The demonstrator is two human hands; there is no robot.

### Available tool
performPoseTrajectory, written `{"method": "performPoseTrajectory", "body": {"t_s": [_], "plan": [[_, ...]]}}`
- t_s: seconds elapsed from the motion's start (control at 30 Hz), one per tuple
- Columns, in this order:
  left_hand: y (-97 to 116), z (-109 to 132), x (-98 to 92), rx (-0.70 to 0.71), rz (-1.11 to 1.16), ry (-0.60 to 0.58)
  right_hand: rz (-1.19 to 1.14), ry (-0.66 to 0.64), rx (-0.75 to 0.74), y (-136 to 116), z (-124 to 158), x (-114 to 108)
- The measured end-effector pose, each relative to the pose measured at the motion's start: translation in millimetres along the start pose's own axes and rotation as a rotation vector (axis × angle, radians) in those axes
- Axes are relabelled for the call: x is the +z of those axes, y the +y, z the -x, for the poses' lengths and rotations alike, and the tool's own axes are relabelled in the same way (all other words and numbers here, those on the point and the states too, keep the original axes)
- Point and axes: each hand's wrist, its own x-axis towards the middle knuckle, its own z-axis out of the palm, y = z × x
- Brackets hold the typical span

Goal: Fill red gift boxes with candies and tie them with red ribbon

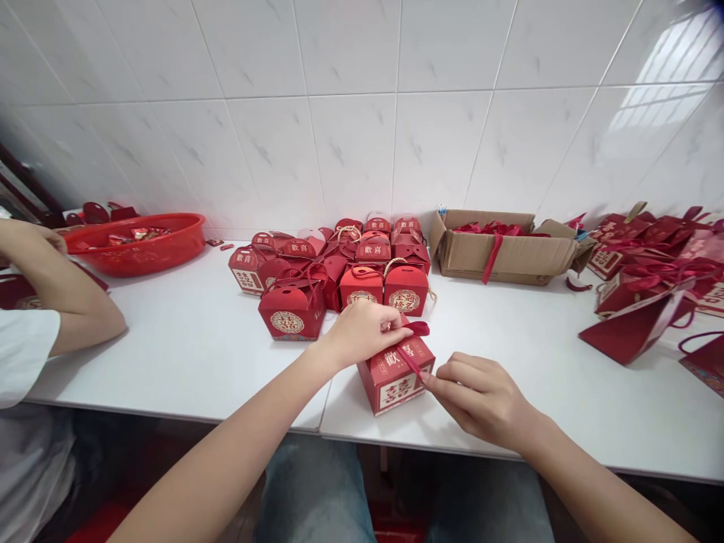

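Observation:
A small red gift box point(390, 377) with gold and white lettering stands near the table's front edge, turned at an angle to me. Across its top runs a dark red ribbon point(410, 360). My left hand point(367, 328) rests over the far top of the box, its fingers pinching the ribbon where a loop sticks out to the right. At the box's right side, my right hand point(486, 392) pinches the ribbon's lower end between thumb and fingertips. Part of the box top is hidden under my left hand.
Several red gift boxes point(291, 313) stand grouped behind. A cardboard box point(503, 256) of red ribbons is at the back; more boxes with ribbons point(622, 294) lie right. At left are a red basin point(152, 253) holding wrapped sweets and another person's arm point(84, 302).

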Motion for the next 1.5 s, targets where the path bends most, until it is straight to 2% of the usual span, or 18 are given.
{"method": "performPoseTrajectory", "body": {"t_s": [0.1, 0.27, 0.37, 0.47, 0.5, 0.57, 0.63, 0.7, 0.8, 0.93, 1.07, 1.17, 1.37, 1.5], "plan": [[-4, -1, 3.5, 0.023, 0.064, 0.016, 0.001, -0.03, -0.008, -2, -1, 3], [-8, 2, 2.9, -0.021, 0.289, 0.028, -0.14, -0.009, 0.096, -1, -2, 1], [-11, 11, -2.0, -0.094, 0.451, 0.145, -0.204, 0.119, 0.182, 9, -13, -12], [-14, 30, -5.0, -0.243, 0.501, 0.31, -0.173, 0.208, 0.341, 23, -35, -21], [-15, 38, -4.8, -0.298, 0.498, 0.335, -0.185, 0.18, 0.386, 27, -44, -22], [-13, 54, -2.0, -0.374, 0.504, 0.308, -0.252, 0.015, 0.449, 33, -63, -17], [-9, 67, 3.3, -0.418, 0.516, 0.195, -0.292, -0.209, 0.479, 34, -81, -6], [-4, 75, 10.2, -0.451, 0.549, 0.094, -0.268, -0.376, 0.483, 30, -93, 7], [2, 76, 20.3, -0.462, 0.633, 0.051, -0.199, -0.47, 0.486, 21, -101, 22], [6, 64, 29.3, -0.444, 0.645, 0.052, -0.136, -0.443, 0.528, 22, -94, 29], [5, 41, 31.1, -0.384, 0.684, 0.031, -0.129, -0.333, 0.6, 42, -77, 24], [2, 16, 29.0, -0.394, 0.743, -0.002, -0.1, -0.26, 0.68, 58, -65, 18], [-2, -31, 29.4, -0.433, 0.883, -0.117, -0.046, -0.298, 0.838, 74, -55, 8], [-3, -41, 36.0, -0.387, 0.932, -0.118, -0.078, -0.297, 0.902, 77, -53, 6]]}}
